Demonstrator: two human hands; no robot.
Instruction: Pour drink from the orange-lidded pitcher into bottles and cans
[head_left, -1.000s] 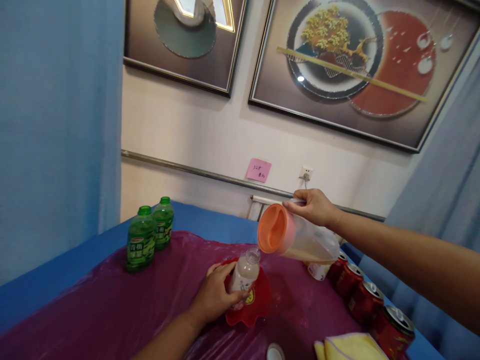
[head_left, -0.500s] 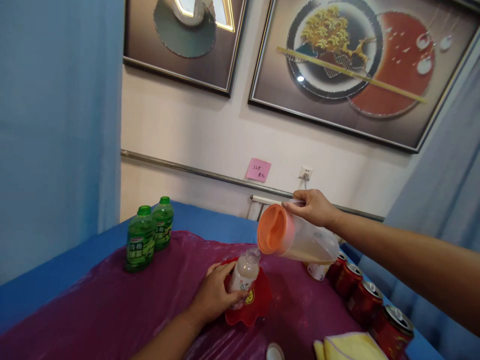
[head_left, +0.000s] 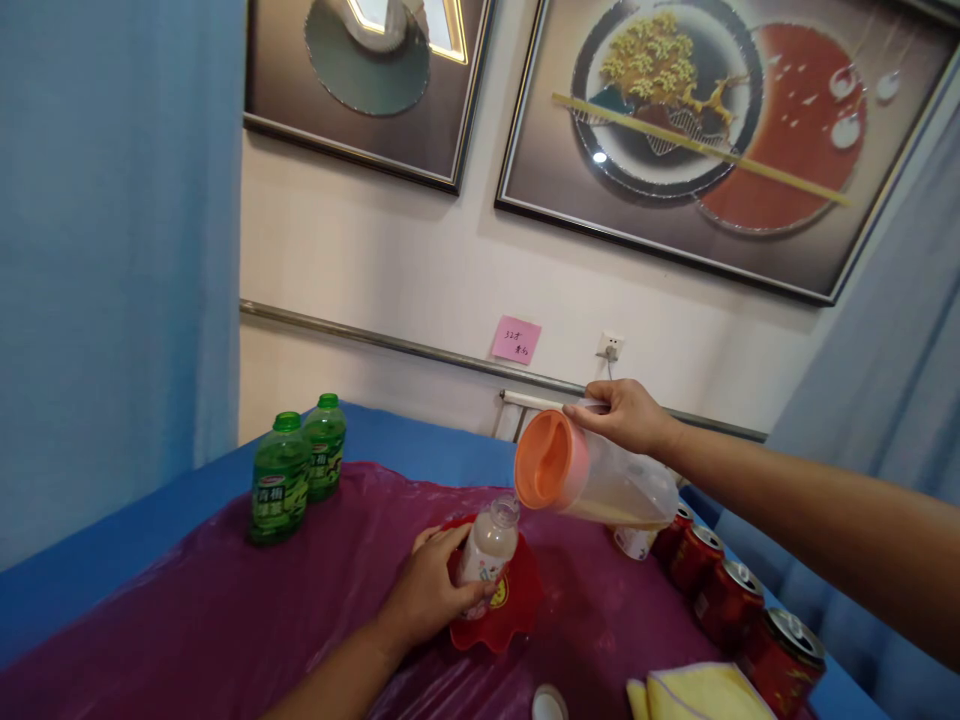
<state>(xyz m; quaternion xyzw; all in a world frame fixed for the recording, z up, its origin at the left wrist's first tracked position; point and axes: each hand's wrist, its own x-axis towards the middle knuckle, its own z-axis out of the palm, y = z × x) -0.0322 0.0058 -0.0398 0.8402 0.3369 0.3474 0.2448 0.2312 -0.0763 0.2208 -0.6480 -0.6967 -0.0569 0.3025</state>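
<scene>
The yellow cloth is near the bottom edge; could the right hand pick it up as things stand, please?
Probably not: the right hand is gripping the tilted pitcher, though nothing appears to lie on the yellow cloth.

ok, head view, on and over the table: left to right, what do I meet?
Near green bottle, far green bottle, left hand, open clear bottle, tilted pitcher, yellow cloth, nearest red can.

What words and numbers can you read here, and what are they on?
"32", then a small unclear character: handwritten on the pink note; its lower line is too small to read.
"青梅", probably: front green bottle; its other words are unclear.
Rear green bottle: partly hidden, too blurred.
Clear bottle: label partly behind the left hand, unreadable.
Red cans: markings too blurred.
</scene>
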